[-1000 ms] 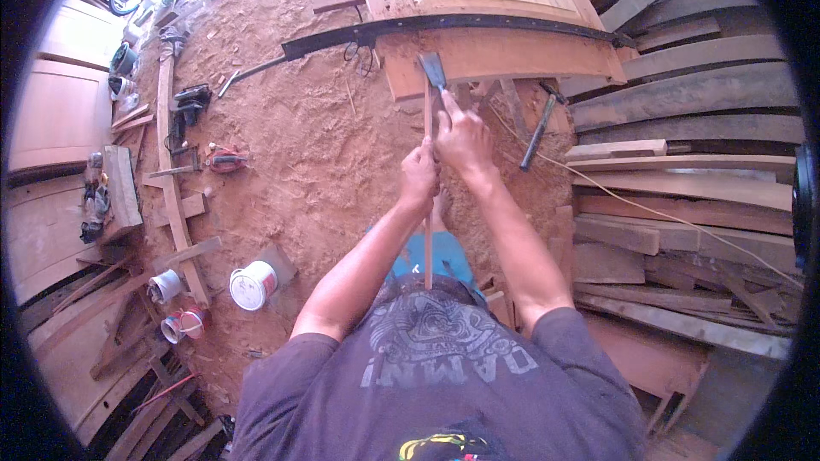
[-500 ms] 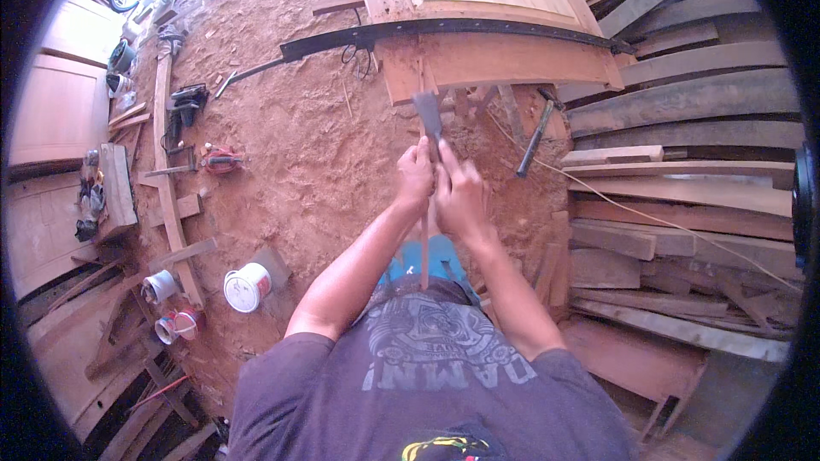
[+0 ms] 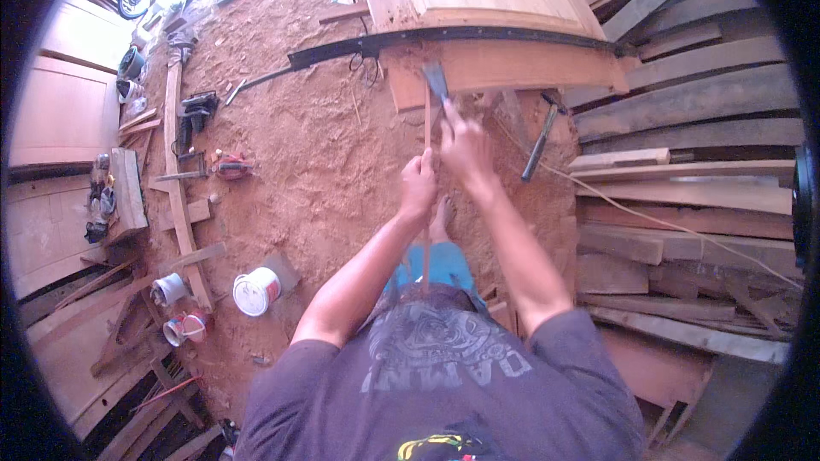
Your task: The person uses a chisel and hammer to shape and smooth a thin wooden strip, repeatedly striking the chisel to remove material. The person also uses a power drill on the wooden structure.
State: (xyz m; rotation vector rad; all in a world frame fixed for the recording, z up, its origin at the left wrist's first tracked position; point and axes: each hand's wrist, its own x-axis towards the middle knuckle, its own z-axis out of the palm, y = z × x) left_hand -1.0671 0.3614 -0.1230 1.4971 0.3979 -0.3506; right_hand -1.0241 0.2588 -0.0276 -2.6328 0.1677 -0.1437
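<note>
My left hand (image 3: 417,183) is closed round a thin wooden strip (image 3: 428,124), which runs from near my waist up to the near edge board of a wooden panel (image 3: 504,64). Further forward, my right hand (image 3: 465,147) grips a putty knife (image 3: 436,81) with a flat grey blade widening toward its edge. The blade lies over that edge board, just right of the strip's far end. Fingers hide most of the knife's handle. Across the panel lies a long dark metal bar (image 3: 342,48), sticking out to the left.
A hammer (image 3: 538,138) lies right of my hands, beside stacked planks (image 3: 683,132). A white bucket (image 3: 256,290) stands on the earthy floor at left. Beyond it are a long timber (image 3: 176,179), a dark power tool (image 3: 196,115) and a red-handled tool (image 3: 231,165). A pale cord crosses the planks.
My right hand has moved forward with the putty knife, away from my left hand. The blade has gone from short of the panel to over its edge board. My left hand has shifted slightly nearer me.
</note>
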